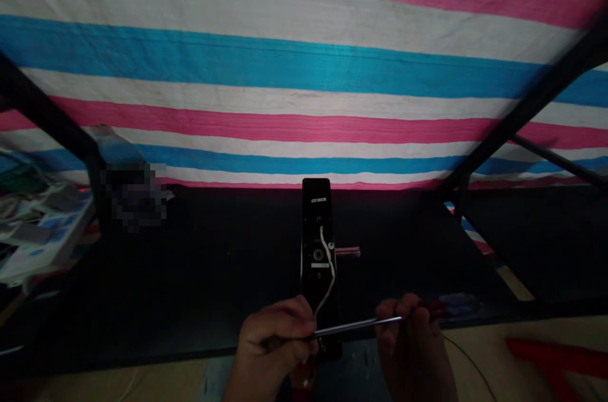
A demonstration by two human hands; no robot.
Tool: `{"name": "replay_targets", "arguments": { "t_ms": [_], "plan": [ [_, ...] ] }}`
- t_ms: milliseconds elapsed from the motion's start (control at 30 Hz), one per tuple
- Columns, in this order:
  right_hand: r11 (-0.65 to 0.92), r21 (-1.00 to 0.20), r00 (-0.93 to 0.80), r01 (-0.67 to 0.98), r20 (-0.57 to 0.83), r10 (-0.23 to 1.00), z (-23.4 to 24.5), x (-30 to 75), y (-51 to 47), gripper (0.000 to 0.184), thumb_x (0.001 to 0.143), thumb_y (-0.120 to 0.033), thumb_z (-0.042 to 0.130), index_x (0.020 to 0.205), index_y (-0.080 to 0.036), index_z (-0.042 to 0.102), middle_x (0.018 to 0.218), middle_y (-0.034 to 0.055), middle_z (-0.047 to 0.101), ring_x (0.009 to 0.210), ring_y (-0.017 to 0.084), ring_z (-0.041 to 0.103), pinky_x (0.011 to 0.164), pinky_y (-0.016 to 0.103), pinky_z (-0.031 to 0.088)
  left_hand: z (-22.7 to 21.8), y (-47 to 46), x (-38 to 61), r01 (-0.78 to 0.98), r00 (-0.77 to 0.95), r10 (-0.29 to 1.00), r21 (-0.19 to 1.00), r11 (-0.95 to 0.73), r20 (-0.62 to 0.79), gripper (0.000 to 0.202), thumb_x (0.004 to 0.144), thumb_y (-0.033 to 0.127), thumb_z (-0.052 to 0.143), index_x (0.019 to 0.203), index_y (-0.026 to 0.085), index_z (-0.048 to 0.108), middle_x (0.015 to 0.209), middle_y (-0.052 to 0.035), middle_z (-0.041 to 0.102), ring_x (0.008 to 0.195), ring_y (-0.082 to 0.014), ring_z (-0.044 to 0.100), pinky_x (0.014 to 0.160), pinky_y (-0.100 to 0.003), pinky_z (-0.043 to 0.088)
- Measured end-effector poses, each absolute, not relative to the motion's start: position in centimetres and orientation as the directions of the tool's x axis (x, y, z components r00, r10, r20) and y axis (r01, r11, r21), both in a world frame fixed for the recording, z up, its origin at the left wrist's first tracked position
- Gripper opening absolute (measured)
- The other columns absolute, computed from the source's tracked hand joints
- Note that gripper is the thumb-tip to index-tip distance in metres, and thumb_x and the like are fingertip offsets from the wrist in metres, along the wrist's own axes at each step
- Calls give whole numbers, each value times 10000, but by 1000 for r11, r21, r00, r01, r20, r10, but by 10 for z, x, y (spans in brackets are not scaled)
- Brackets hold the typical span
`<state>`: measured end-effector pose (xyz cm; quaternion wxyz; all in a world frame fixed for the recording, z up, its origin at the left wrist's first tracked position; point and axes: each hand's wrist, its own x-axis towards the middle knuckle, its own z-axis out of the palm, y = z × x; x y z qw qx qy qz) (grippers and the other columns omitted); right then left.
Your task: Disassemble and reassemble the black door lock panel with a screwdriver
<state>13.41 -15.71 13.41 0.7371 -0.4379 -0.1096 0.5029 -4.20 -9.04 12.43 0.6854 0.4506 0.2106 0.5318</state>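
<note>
Left hand (280,339) pinched screwdriver (354,326) shaft; right hand (413,345) gripped near handle (456,305), by front edge of counter (166,301). Shaft looked stiff, likely slippery; handle seemed surer hold.

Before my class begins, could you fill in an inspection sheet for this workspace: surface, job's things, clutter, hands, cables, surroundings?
Surface: dark table, dimly lit.
Job's things: black panel on the table, with a shiny lever sticking out at the picture's right; screwdriver held across its near end.
Clutter: mixed pile at far left; a patch beside it is too blurred to identify.
Hands: left hand pinches the shaft's end; right hand grips near the handle.
Cables: white cable along the panel; thin dark cord at lower right.
Surroundings: striped sheet behind; dark bars either side.
</note>
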Motion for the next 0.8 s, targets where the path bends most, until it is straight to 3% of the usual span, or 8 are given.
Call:
{"name": "replay_targets", "arguments": {
  "t_ms": [167, 267, 367, 467, 600, 800],
  "plan": [
    [127, -742, 518, -659, -325, 792, 125, 130, -157, 352, 715, -564, 841, 784, -241, 716, 795, 30, 755, 577, 111, 648, 539, 222, 534, 115, -89, -45, -464, 297, 948, 885, 40, 113, 97, 747, 357, 860, 836, 321, 843, 704, -24, 712, 513, -98, 593, 476, -204, 482],
    [181, -770, 573, -612, -273, 772, 121, 132, -153, 323, 750, -528, 830, 814, -228, 728, 837, 49, 773, 619, 136, 698, 608, 262, 582, 103, -82, -45, -340, 217, 976, 938, 65, 11, 302, 676, 364, 893, 957, 272, 836, 728, -34, 729, 566, -133, 640, 509, -222, 520],
    [255, -851, 628, -459, -108, 770, 120, 138, -142, 293, 794, -485, 805, 840, -205, 735, 900, 80, 786, 694, 189, 749, 679, 324, 607, 87, -69, -39, -164, 65, 996, 984, 68, -58, 426, 699, 402, 853, 1071, 201, 799, 817, -61, 762, 754, -202, 712, 715, -305, 591],
    [309, -921, 615, -237, 104, 781, 119, 141, -123, 245, 858, -439, 749, 886, -196, 740, 959, 94, 789, 718, 217, 764, 710, 360, 606, 66, -57, -26, -92, -119, 986, 990, 107, -117, 440, 778, 461, 767, 1111, 173, 754, 1105, -113, 763, 1017, -255, 713, 922, -373, 562],
    [342, -939, 483, -17, 292, 825, 111, 136, -97, 204, 910, -417, 689, 932, -224, 750, 929, 73, 796, 780, 219, 768, 785, 374, 599, 41, -52, -8, -122, 0, 979, 971, 205, -206, 533, 832, 494, 715, 1241, 153, 676, 1175, -128, 752, 1077, -279, 715, 931, -371, 562],
    [319, -932, 315, 172, 359, 879, 95, 135, -80, 245, 963, -404, 610, 911, -244, 788, 981, 73, 790, 950, 220, 745, 920, 384, 567, 24, -58, -3, -69, -3, 992, 990, 122, -123, 549, 882, 502, 666, 1296, 141, 647, 1115, -106, 765, 1032, -275, 717, 853, -330, 571]
  ]
}}
